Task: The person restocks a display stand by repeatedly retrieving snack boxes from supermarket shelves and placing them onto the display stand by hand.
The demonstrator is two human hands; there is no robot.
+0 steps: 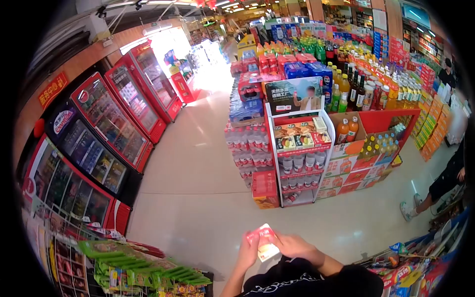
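Observation:
Between my two hands is a small flat red-and-cream packet, held in front of my dark shirt. Its kind and its print are too blurred to make out. The fingers of my left hand are closed on its left edge. On the other side, my right hand grips the right edge, its fingertips partly hidden. Ahead of the hands stands a white display rack with boxes on top and bottles on the shelves below.
Red-framed drink coolers line the left wall. Stacked bottle packs and cartons surround the rack. Green snack bags hang at lower left, and colourful packets fill the lower right. A person's leg shows at right. Tiled floor runs between.

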